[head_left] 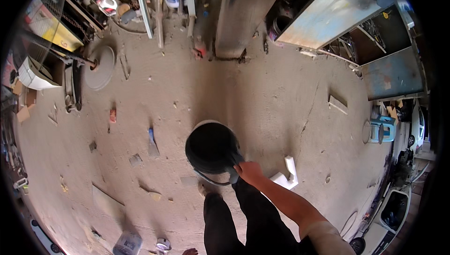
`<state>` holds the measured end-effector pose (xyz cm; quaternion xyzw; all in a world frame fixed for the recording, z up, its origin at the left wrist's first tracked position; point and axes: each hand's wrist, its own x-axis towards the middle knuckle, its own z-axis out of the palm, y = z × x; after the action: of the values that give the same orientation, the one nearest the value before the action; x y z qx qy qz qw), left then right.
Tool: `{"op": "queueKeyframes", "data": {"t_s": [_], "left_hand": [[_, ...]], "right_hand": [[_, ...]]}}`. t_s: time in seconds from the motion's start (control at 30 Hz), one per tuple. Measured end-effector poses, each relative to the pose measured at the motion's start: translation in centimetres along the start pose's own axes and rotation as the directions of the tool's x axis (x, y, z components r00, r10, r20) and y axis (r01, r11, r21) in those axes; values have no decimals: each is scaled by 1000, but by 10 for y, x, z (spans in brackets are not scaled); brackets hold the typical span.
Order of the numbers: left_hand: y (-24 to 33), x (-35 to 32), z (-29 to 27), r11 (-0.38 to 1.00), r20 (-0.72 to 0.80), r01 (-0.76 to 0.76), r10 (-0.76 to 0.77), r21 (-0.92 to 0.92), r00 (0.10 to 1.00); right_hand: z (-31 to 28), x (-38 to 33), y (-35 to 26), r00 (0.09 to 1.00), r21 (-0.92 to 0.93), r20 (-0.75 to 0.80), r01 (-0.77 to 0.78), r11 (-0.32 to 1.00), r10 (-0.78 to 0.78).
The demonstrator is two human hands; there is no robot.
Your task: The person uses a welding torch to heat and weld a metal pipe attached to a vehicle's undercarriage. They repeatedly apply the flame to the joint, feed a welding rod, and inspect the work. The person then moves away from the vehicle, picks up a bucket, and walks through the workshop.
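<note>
The right hand is closed around the rim or handle mount of a black bucket, gripping at the bucket's 4 o'clock edge, with the wire bail hanging loose in a curve beneath it. Judging by this, the step in hand is carrying the bucket across the workshop floor; the next move would call for a firm grip and a level bucket, since its dark inside does not show whether it is full. The right forearm runs in from 5 o'clock, stretched nearly straight and forward-down, wrist slightly bent over the rim. The left hand shows only as a tip at the lower edge, at 7 o'clock from the bucket; whether it is spread or closed cannot be told. The person's dark trouser legs stand just below the bucket. A white block lies at 3 o'clock of the hand, a grey pillar stands at 12 o'clock, and a blue plastic stool sits well apart at 3 o'clock.
</note>
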<state>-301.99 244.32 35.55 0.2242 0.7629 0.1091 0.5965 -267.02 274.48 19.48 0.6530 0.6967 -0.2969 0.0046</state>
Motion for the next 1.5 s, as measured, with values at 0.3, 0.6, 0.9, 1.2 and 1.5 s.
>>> {"op": "queueKeyframes", "data": {"t_s": [0.3, 0.6, 0.9, 1.2, 1.5], "left_hand": [[-65, -14, -4, 994, -3, 102, -102, 42, 995], [-100, -13, 26, 962, -13, 235, -239, -138, 971], [-195, -48, 83, 782, -30, 586, -604, -213, 796], [-197, -36, 103, 745, -14, 590, -624, -312, 781], [-203, -20, 91, 771, -22, 547, -585, -326, 811]], "right_hand": [[-91, 3, -94, 992, 466, -50, 129, 875, -120], [13, 57, -57, 990, 221, 138, -28, 975, -3], [219, 198, 14, 902, -225, 429, 51, 973, 52], [331, 206, 49, 783, -145, 622, 138, 980, -19], [339, 243, 79, 918, -400, 367, 7, 916, 153]]}}
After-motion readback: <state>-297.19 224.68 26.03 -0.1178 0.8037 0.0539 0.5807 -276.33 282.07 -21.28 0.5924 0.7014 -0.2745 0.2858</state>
